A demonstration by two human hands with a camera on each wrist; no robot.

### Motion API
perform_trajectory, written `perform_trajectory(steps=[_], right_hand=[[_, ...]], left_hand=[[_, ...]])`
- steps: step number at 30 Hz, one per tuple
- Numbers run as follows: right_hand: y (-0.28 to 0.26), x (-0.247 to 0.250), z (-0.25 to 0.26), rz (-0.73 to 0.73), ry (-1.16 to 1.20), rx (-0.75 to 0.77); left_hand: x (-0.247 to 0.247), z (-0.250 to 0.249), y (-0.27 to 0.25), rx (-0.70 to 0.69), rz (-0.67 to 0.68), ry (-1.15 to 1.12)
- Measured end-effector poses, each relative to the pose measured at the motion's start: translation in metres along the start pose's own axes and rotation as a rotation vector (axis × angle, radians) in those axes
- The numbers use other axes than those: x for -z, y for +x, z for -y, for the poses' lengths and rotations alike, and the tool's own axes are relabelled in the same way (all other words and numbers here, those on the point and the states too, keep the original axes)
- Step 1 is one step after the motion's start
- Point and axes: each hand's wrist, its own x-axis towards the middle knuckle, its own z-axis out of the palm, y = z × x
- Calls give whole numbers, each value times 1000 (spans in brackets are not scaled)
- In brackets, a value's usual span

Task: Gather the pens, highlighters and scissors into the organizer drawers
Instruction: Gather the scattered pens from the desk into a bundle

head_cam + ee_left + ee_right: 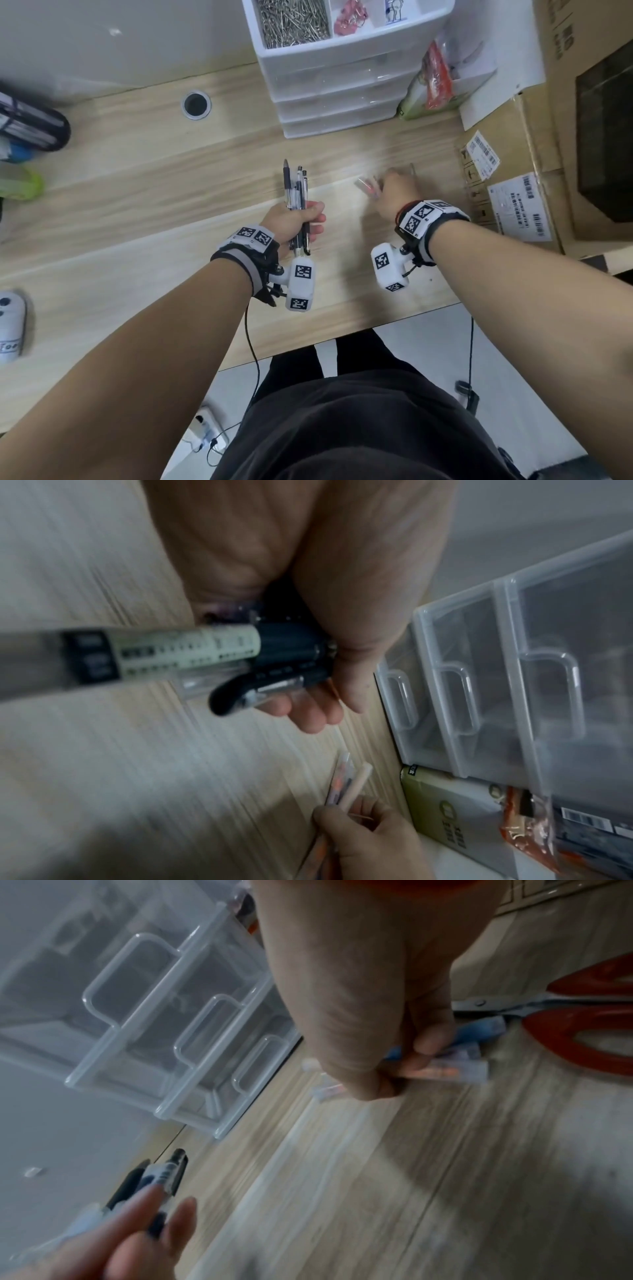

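Scissors (565, 1020) just beyond right hand (359, 1001)

A pale wood-grain desk (144, 192) carries a white drawer organizer (337, 92) at its far edge. Red-handled scissors (578, 1031) lie flat on it, near cardboard boxes (513, 192) at the right.

Even soft light, wrist views seemingly motion-blurred

Bare desk (137, 192) in front of the drawer organizer (342, 92). Right of it: snack packet (435, 82), cardboard boxes (534, 178). Left of it: cable grommet (196, 105), then pencil case (30, 120).
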Motion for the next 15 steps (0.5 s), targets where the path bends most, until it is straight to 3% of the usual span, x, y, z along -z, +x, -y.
perform_trajectory(steps=[9, 13, 15], right_hand=[[-6, 20, -2, 16, 78, -94], [-15, 45, 37, -25, 307, 124], [-23, 59, 65, 44, 447, 270]], left_hand=[[1, -9, -9, -50, -80, 33], [0, -20, -19, -104, -47, 86], [-1, -24, -25, -128, -2, 130]])
